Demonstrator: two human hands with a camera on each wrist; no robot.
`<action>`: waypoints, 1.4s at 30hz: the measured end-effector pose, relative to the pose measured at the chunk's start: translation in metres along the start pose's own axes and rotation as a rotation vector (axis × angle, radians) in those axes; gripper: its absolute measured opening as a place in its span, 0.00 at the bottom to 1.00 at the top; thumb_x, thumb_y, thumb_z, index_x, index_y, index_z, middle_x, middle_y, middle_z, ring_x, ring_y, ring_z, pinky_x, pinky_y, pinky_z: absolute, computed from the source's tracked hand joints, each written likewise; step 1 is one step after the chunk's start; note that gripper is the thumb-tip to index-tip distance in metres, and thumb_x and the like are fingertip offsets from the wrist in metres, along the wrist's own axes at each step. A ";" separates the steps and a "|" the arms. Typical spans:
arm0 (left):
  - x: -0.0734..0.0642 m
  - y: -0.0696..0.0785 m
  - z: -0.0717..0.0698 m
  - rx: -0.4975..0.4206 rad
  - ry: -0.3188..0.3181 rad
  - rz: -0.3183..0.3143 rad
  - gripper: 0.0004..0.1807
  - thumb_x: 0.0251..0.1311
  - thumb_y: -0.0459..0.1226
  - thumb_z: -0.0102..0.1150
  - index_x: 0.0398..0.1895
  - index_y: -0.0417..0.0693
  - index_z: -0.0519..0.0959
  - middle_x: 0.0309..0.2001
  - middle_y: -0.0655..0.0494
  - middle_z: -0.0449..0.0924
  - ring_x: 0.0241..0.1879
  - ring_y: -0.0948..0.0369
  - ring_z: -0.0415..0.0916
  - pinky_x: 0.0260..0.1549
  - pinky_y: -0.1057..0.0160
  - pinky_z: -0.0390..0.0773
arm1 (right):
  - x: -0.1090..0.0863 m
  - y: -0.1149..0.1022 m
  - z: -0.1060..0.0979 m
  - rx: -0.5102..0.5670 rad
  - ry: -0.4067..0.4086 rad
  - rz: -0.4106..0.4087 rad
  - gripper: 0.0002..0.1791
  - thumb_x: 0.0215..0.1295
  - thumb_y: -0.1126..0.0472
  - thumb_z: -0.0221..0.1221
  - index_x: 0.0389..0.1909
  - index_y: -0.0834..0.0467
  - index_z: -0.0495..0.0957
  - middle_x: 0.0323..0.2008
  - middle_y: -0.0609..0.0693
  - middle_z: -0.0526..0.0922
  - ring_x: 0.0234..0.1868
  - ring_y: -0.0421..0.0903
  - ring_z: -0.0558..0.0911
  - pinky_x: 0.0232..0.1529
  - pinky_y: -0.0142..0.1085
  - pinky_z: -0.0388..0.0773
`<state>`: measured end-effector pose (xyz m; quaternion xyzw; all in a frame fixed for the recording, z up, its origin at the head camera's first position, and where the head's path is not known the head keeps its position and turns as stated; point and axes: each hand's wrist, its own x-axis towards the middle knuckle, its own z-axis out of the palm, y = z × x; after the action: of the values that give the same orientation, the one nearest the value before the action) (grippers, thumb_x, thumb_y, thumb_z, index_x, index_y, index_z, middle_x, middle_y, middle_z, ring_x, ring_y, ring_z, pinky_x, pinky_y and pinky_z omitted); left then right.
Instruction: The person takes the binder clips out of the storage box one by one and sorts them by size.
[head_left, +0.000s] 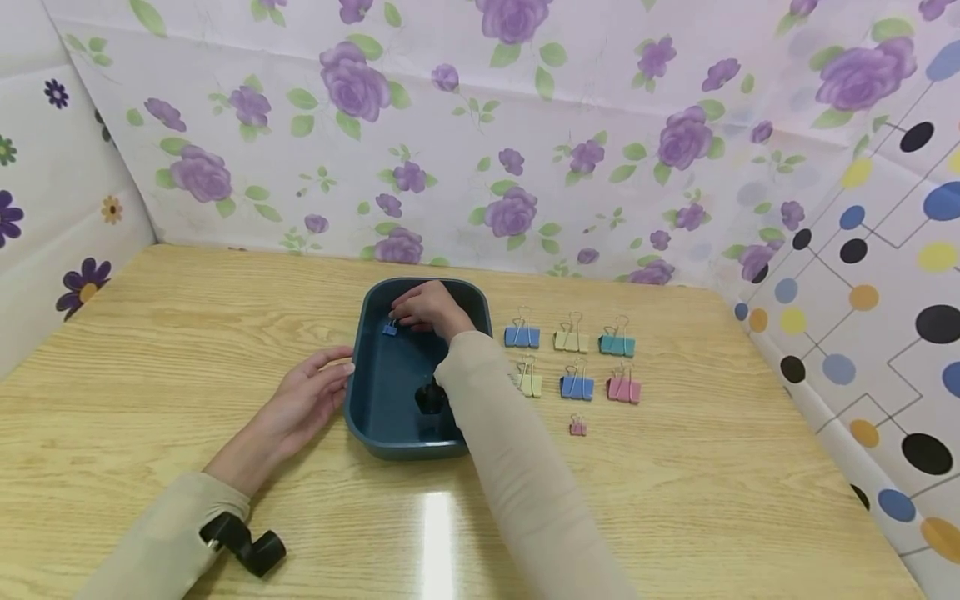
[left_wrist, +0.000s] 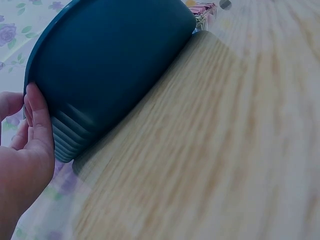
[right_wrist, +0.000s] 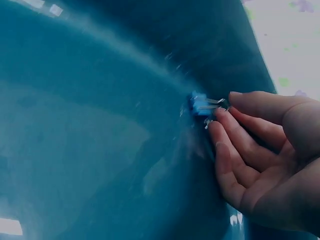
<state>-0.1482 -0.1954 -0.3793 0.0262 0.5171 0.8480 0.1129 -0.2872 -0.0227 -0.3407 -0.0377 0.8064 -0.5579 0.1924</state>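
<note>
A dark teal plastic bin (head_left: 408,450) stands on the wooden table. Inside it, near the far left corner, my right hand (head_left: 427,307) holds a small blue binder clip (head_left: 390,328). The right wrist view shows thumb and fingertips pinching the wire handles of that clip (right_wrist: 200,105), its blue body pointing away from the hand. Outside the bin, my left hand (head_left: 311,396) touches the left wall near the rim, fingers loosely extended. The left wrist view has the fingers of the left hand (left_wrist: 30,150) against the bin's outer side (left_wrist: 110,60).
Right of the bin lie binder clips in rows: blue (head_left: 522,337), yellow (head_left: 572,342), teal (head_left: 617,344), another yellow (head_left: 530,384), another blue (head_left: 577,387), pink (head_left: 624,390). A small pink clip (head_left: 578,427) lies nearer. A flowered cloth (head_left: 450,167) hangs behind the table.
</note>
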 end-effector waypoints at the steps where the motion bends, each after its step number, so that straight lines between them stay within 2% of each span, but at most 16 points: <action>1: 0.000 0.000 0.000 -0.002 -0.002 -0.001 0.10 0.70 0.27 0.48 0.51 0.40 0.66 0.37 0.54 0.80 0.37 0.65 0.77 0.39 0.69 0.77 | 0.000 0.001 0.000 -0.001 0.002 0.000 0.09 0.61 0.69 0.64 0.42 0.66 0.84 0.36 0.55 0.86 0.37 0.46 0.83 0.44 0.40 0.80; 8: 0.002 0.000 -0.001 -0.006 -0.004 -0.004 0.10 0.70 0.28 0.48 0.52 0.40 0.66 0.37 0.53 0.80 0.37 0.65 0.78 0.39 0.69 0.77 | 0.000 0.005 0.002 -0.040 0.018 -0.030 0.06 0.62 0.69 0.63 0.37 0.66 0.86 0.31 0.53 0.85 0.32 0.43 0.81 0.43 0.40 0.80; 13: 0.002 0.000 -0.001 -0.001 -0.001 -0.014 0.10 0.70 0.28 0.49 0.52 0.40 0.66 0.38 0.53 0.80 0.37 0.65 0.77 0.39 0.69 0.77 | 0.000 0.005 0.003 -0.070 0.024 -0.039 0.05 0.62 0.68 0.64 0.35 0.65 0.86 0.29 0.52 0.84 0.28 0.42 0.79 0.39 0.38 0.80; 19: 0.001 -0.001 -0.001 -0.011 -0.014 -0.009 0.09 0.70 0.28 0.48 0.51 0.41 0.67 0.38 0.53 0.80 0.37 0.65 0.77 0.40 0.69 0.77 | 0.000 0.002 0.000 -0.074 -0.007 -0.036 0.04 0.61 0.66 0.65 0.34 0.63 0.87 0.27 0.51 0.84 0.29 0.44 0.79 0.37 0.37 0.79; 25: 0.001 -0.002 -0.001 -0.013 -0.017 0.009 0.08 0.70 0.27 0.48 0.48 0.43 0.70 0.37 0.54 0.80 0.37 0.65 0.77 0.39 0.69 0.77 | -0.002 -0.011 -0.005 -0.129 -0.035 -0.060 0.05 0.63 0.65 0.64 0.36 0.62 0.86 0.28 0.51 0.83 0.31 0.45 0.80 0.37 0.37 0.79; 33: 0.001 -0.003 -0.001 -0.035 -0.021 0.023 0.08 0.70 0.27 0.48 0.46 0.45 0.73 0.37 0.54 0.80 0.36 0.64 0.77 0.39 0.69 0.77 | -0.011 -0.036 -0.020 -0.176 -0.083 -0.076 0.07 0.64 0.65 0.62 0.41 0.63 0.83 0.27 0.49 0.81 0.28 0.41 0.77 0.35 0.32 0.79; 36: 0.001 -0.003 -0.001 -0.040 -0.027 0.024 0.08 0.70 0.27 0.48 0.46 0.45 0.73 0.37 0.54 0.80 0.36 0.64 0.77 0.39 0.70 0.77 | -0.017 -0.045 -0.026 -0.205 -0.087 -0.117 0.08 0.64 0.64 0.63 0.41 0.64 0.83 0.27 0.49 0.81 0.28 0.41 0.78 0.35 0.32 0.79; 42: 0.001 -0.004 0.000 -0.048 -0.018 0.020 0.08 0.70 0.27 0.48 0.46 0.44 0.73 0.36 0.54 0.80 0.35 0.64 0.77 0.38 0.70 0.77 | -0.033 -0.057 -0.034 -0.232 -0.123 -0.209 0.08 0.65 0.62 0.63 0.41 0.62 0.84 0.34 0.51 0.83 0.34 0.44 0.80 0.35 0.31 0.79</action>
<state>-0.1490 -0.1937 -0.3826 0.0360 0.4953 0.8610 0.1097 -0.2774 -0.0051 -0.2699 -0.1774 0.8439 -0.4745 0.1768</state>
